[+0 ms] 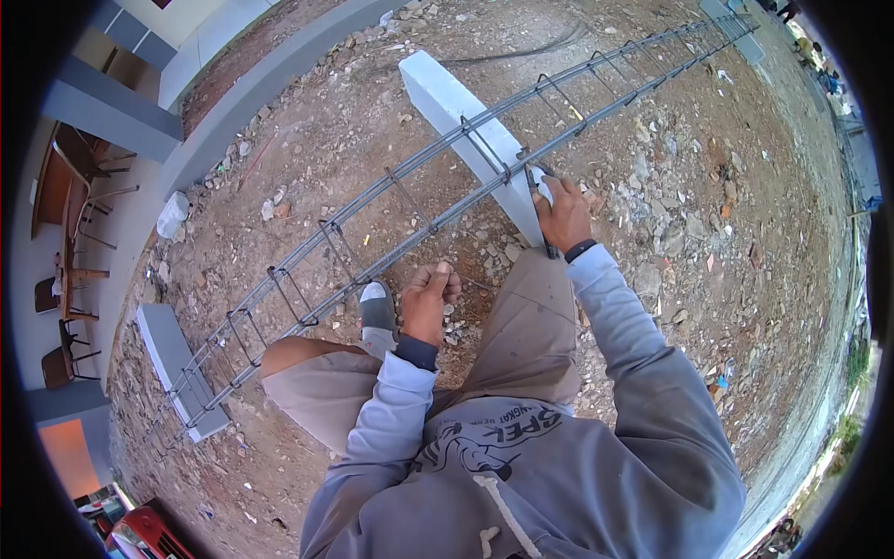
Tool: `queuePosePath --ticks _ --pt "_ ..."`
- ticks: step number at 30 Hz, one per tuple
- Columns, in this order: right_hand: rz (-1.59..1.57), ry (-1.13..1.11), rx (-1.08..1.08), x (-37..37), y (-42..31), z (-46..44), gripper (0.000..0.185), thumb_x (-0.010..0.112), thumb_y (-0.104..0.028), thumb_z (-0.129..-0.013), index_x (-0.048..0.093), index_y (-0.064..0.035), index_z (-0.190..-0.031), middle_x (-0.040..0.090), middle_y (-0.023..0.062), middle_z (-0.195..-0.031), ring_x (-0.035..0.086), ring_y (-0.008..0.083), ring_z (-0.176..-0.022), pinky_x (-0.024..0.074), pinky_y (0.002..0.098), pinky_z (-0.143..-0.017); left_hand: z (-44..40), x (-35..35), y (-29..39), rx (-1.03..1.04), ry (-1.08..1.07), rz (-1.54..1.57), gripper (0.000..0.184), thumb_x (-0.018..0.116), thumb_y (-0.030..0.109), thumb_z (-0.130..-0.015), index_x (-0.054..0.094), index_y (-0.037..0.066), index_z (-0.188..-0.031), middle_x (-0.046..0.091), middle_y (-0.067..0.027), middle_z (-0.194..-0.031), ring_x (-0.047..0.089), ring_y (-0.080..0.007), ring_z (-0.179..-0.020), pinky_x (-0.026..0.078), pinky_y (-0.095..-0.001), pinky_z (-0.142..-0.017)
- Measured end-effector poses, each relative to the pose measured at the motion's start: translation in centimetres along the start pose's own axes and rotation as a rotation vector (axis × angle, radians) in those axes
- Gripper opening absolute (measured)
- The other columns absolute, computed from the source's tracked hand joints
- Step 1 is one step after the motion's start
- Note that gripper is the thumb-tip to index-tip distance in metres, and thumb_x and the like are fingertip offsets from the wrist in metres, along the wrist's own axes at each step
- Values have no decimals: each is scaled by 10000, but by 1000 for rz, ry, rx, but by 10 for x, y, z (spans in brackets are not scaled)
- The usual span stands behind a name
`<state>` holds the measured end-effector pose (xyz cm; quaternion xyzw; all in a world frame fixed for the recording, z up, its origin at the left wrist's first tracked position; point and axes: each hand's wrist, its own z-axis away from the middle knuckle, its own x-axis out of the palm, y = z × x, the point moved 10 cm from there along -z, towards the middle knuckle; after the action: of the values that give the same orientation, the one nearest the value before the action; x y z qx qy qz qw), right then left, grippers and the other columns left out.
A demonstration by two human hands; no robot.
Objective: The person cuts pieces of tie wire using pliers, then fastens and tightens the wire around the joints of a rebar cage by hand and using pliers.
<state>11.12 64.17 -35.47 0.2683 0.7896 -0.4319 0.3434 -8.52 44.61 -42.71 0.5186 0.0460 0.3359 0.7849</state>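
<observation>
Left hand [429,300] clenched; right hand [564,216] outstretched by rebar cage [432,226], seemingly grasping dark tool [531,177].

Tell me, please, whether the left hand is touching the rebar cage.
Apart: the head view shows a strip of dirt ground between the left hand and the rebar cage.

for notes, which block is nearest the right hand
The middle block, by the right hand; lower-left block and top-right block lie farther along the cage.
</observation>
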Motion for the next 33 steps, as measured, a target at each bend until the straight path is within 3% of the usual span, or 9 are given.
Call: queuePosePath --ticks 3,5,8,11,15,18,21,28,33 --pt "-498 -435 -167 45 -80 66 259 535 -205 -895 558 -2 -1053 618 165 -823 616 313 -736 489 384 -684 -10 6 4 -24 -37 -32 206 579 271 -900 595 74 -843 591 2 -718 529 -76 -619 415 -224 -546" --pt "-886 -787 260 68 -103 111 229 479 -177 -922 566 -12 -1054 620 110 -775 609 192 -605 484 314 -543 -20 1 4 -30 -46 -29 201 584 266 -896 601 70 -854 583 5 -709 516 -72 -610 412 -221 -544" --pt "-1063 -858 683 92 -92 147 204 455 -118 -918 580 -25 -1050 602 62 -708 562 105 -518 432 254 -437 -26 -8 -4 -64 -25 -114 194 590 257 -889 612 66 -869 569 10 -691 500 -72 -596 411 -223 -541" --pt "-1190 -943 805 96 -99 155 204 478 -96 -889 604 -41 -1041 595 28 -690 507 71 -485 387 218 -406 -36 -15 -9 -96 -26 -246 202 585 251 -888 623 54 -864 577 5 -695 509 -71 -606 409 -222 -545" --pt "-1117 -794 913 127 -67 148 189 482 -51 -853 639 -26 -954 591 28 -659 473 71 -464 346 220 -388 -62 -35 6 158 115 -784 243 589 252 -848 662 29 -912 655 -90 -759 605 -194 -661 473 -316 -630" --pt "-1073 -647 1031 146 -56 133 204 510 -46 -821 649 -17 -968 597 38 -649 471 77 -458 337 235 -381 -45 -18 70 352 244 -911 269 591 265 -830 661 33 -946 665 -126 -811 633 -261 -751 476 -354 -700" --pt "-1001 -541 886 161 -58 108 231 516 -44 -812 651 -6 -996 603 51 -652 481 86 -459 351 239 -387 -51 -19 93 450 308 -907 267 593 271 -830 664 50 -962 669 -142 -848 639 -271 -789 480 -359 -720" --pt "-998 -434 715 184 -66 90 239 504 -38 -808 666 -18 -983 624 68 -694 549 114 -528 456 251 -485 -99 7 101 411 130 -1299 308 619 333 -792 672 115 -1003 663 -152 -925 630 -327 -871 490 -397 -754" --pt "-543 -198 369 161 -71 76 236 529 -55 -759 680 -57 -940 651 150 -765 629 261 -648 513 367 -620 -111 24 98 292 53 -1555 291 631 366 -783 684 131 -946 665 -141 -898 629 -317 -828 490 -403 -713"
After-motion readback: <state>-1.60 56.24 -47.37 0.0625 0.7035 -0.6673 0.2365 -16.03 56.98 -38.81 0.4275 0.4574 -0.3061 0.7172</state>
